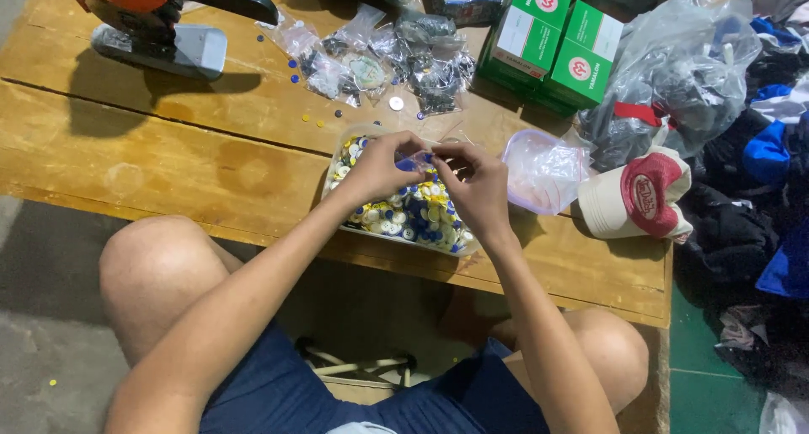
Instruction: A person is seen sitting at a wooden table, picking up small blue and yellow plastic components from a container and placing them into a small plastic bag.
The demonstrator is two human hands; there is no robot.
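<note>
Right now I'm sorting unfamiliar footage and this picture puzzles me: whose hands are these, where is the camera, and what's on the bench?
The one camera sits on a person's head, looking down past their knees. Their left hand and right hand meet over a clear tray of blue, yellow and white buttons, pinching a small blue piece together. On the wooden table lie small plastic bags, green boxes, a cap and a press tool.

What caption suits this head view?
Two hands, left hand and right hand, pinch a blue button above a button tray.
</note>
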